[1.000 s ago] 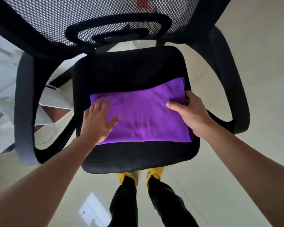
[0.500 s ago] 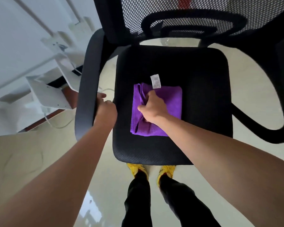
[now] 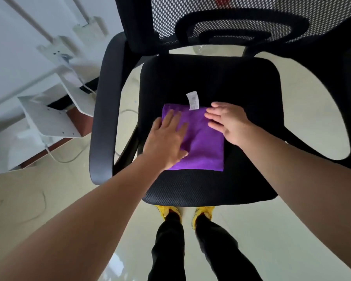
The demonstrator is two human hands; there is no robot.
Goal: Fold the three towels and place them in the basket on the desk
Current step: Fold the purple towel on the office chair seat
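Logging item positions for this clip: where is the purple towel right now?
In the head view, the purple towel lies folded on the chair seat, left of its centre, under the left hand and right hand.

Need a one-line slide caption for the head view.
Left hand and right hand flat on the folded purple towel on the black chair seat.

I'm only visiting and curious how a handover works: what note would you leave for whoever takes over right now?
Left hand: open, flat on the purple towel's left side.
Right hand: open, fingers flat on its far right corner.
Towel: folded small on the chair seat, white label poking out at the far edge.
Done: this towel looks folded.
Left: carry it to the basket; the basket and the other two towels are out of view.
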